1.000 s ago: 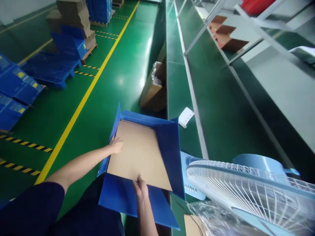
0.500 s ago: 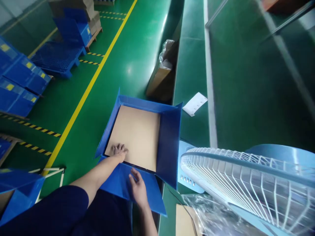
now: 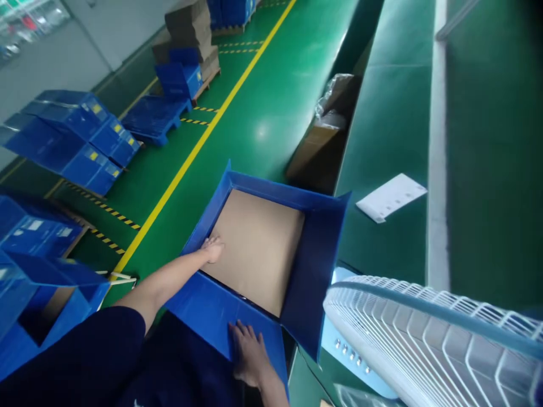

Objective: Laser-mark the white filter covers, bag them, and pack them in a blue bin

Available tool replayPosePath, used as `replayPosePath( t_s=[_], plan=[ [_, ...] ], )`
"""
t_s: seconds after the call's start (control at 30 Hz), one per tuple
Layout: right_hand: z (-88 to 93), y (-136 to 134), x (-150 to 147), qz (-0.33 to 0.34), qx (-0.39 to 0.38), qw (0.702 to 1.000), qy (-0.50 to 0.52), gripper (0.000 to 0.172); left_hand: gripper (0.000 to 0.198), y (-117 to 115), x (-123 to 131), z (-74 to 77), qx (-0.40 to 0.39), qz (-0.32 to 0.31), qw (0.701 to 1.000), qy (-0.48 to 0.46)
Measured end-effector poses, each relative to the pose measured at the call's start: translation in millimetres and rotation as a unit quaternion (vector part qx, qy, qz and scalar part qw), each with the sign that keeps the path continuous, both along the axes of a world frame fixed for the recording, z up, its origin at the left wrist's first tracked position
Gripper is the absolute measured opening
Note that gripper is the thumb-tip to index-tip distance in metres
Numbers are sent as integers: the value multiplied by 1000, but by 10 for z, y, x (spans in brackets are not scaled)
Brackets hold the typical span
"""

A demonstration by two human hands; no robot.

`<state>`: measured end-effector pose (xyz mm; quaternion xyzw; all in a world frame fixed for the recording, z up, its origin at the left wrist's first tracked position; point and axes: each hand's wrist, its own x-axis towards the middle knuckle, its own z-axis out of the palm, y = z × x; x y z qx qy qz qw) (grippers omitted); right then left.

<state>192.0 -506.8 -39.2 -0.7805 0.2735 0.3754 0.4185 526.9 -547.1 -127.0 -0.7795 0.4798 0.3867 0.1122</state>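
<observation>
A blue box (image 3: 322,237) with its flaps folded outward stands in front of me. Inside lies a flat brown cardboard sheet (image 3: 258,243), filling the opening. My left hand (image 3: 213,249) rests on the sheet near its left edge, fingers stretched out over the surface. Against the near blue flap (image 3: 207,308) is my right hand (image 3: 251,353), its fingers spread and holding nothing. Whatever is under the sheet is hidden.
A fan (image 3: 407,333) stands close on the right, beside a white paper (image 3: 392,196) on the green bench (image 3: 394,124). Cardboard (image 3: 318,147) leans beyond the box. Blue boxes (image 3: 91,141) and a blue pallet (image 3: 155,117) line the left past a yellow floor line (image 3: 186,161).
The view has shifted left. My left hand has moved up along the sheet's left side. My right hand has moved down from the box's near edge onto the near flap.
</observation>
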Motion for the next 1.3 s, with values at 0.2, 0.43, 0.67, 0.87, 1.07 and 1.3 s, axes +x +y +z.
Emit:
replayPosePath(
  t_s=[0.2, 0.43, 0.67, 0.87, 1.07, 1.3],
  plan=[
    [-139, -825, 394, -116, -177, 971, -109, 58, 63, -210, 501, 493, -89, 123, 985, -83],
    [-1495, -1391, 845, -320, -302, 898, -2, 61, 85, -1349, 784, 393, -298, 149, 930, -156],
    [-1984, -1133, 576, -404, -306, 862, -21, 53, 69, -2301, 634, 317, -393, 40, 910, -128],
    [-775, -814, 100, -441, -503, 727, -154, 43, 82, -1409, -41, -257, -178, 9, 982, -62],
    [-90, -500, -235, -426, -609, 664, -89, 81, 76, -1008, -317, -1000, -54, 57, 997, -8],
    [-500, -573, 136, -472, -297, 827, -65, 84, 56, -910, -381, -487, -136, 115, 984, -17]
  ],
)
